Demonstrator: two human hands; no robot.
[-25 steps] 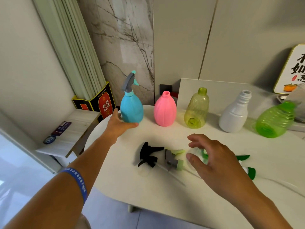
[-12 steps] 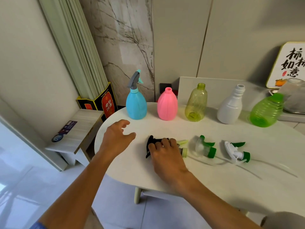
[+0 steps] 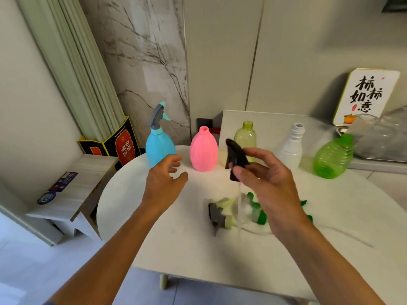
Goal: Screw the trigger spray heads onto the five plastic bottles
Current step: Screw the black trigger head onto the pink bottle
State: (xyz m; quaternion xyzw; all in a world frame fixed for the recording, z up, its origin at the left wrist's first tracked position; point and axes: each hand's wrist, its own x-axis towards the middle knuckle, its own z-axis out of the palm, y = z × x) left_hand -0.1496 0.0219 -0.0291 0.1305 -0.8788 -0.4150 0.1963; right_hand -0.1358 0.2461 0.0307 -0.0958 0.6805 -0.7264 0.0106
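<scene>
A: Where is the black spray head point(image 3: 236, 158) being held?

B: It is being pinched in the right hand point(image 3: 267, 182) fingers point(image 3: 256, 153), above the surface point(image 3: 154, 245), just beside the pink bottle point(image 3: 204, 150).

A: And the left hand point(image 3: 163, 183)?

B: It is being kept open, empty, before the blue bottle point(image 3: 159, 148). Loose spray heads point(image 3: 217, 215) are lying beneath, partly hidden.

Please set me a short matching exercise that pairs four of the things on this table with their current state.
Things:
1. blue bottle
2. pink bottle
3. black spray head
4. grey spray head

States:
A. lying on the table
B. held up in the right hand
C. spray head already on
D. standing with an open neck

Pairs: 1-C, 2-D, 3-B, 4-A
</scene>
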